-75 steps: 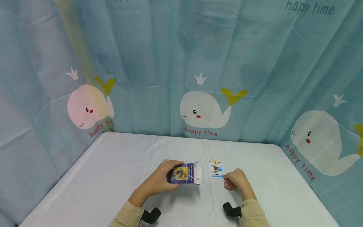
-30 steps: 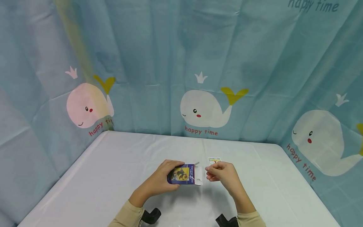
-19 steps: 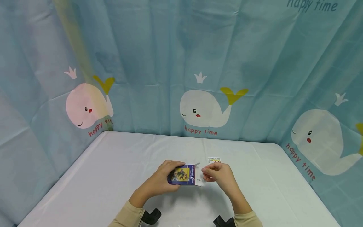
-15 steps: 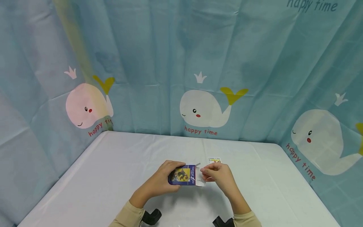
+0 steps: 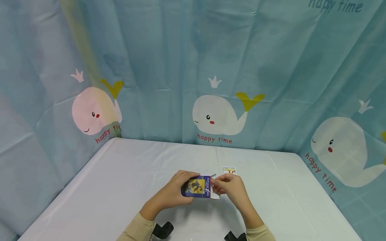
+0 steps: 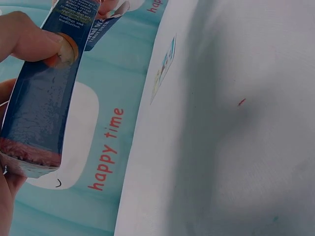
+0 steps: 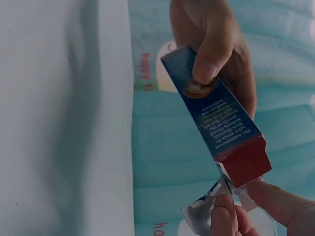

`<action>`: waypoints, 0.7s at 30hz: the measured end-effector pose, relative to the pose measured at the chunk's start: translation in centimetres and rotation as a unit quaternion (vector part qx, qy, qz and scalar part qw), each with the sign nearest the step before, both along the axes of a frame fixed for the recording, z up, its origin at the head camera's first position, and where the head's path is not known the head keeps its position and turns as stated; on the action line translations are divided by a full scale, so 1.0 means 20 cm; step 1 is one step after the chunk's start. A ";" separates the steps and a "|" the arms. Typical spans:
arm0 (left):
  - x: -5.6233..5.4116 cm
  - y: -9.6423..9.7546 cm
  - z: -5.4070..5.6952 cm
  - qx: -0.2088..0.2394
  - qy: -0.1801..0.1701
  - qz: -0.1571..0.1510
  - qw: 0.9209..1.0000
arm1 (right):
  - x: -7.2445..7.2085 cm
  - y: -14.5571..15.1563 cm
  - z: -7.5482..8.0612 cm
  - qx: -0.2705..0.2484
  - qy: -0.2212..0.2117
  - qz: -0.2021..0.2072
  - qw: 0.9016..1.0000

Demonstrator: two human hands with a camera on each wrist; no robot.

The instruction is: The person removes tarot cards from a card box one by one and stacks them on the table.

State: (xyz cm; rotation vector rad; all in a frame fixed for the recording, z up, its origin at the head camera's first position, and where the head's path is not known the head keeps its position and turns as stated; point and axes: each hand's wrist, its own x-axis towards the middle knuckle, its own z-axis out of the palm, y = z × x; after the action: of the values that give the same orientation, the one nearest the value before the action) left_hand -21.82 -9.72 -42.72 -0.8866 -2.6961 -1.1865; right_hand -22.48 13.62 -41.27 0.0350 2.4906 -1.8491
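A: Far left first?
B: Blue-green curtain (image 5: pixel 150 50), printed with a pinkish whale (image 5: pixel 93 111) under a small crown; below, a white tabletop (image 5: pixel 90 201).
A: Next along?
B: Beige left sleeve (image 5: pixel 137 229), a black wrist mount (image 5: pixel 163 230) beside it, then the left hand (image 5: pixel 173 189). Gripping the card box (image 5: pixel 196 186) around its left end, fingers over the far edge, thumb against the near one. In the left wrist view, thumb pressed on the narrow blue side, over a round printed emblem.
A: Box resting on the table?
B: No, held above it, with a soft shadow beneath. Yellow picture facing up, "Universal Waite" title toward the right end. Opening turned to the right, white flap (image 5: pixel 215 196) sticking out.
A: And the right hand (image 5: pixel 231 185)?
B: Right at that opening, fingers curled, thumb and fingertips gathered among the flaps. Pinching or only touching there? Cannot tell.
A: Beyond it?
B: A picture card (image 5: pixel 229 169), flat on the table, partly hidden behind the knuckles.
A: Farther right?
B: Beige right sleeve (image 5: pixel 261 233) low down; on the curtain, a white whale (image 5: pixel 340 147) with red "happy time" lettering.
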 end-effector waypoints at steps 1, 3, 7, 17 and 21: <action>0.00 0.00 0.00 0.000 0.000 -0.001 1.000 | 0.00 0.00 0.00 -0.001 -0.001 -0.004 1.000; 0.00 0.00 0.00 0.002 -0.001 -0.003 1.000 | 0.00 -0.01 -0.01 -0.001 -0.003 -0.011 1.000; 0.00 0.00 0.00 0.003 -0.004 -0.005 1.000 | 0.00 -0.02 -0.01 0.012 -0.006 -0.020 1.000; 0.01 0.01 0.01 0.006 -0.018 -0.006 1.000 | -0.01 -0.03 -0.02 0.024 -0.004 -0.019 1.000; 0.01 0.01 0.01 0.008 -0.018 -0.005 1.000 | -0.01 -0.02 -0.02 0.017 -0.001 -0.008 1.000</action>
State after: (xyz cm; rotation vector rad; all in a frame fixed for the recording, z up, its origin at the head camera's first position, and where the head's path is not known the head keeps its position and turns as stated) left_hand -21.55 -9.57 -42.46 -0.8867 -2.7091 -1.2354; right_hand -22.61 13.24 -41.58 0.0576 2.5288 -1.8106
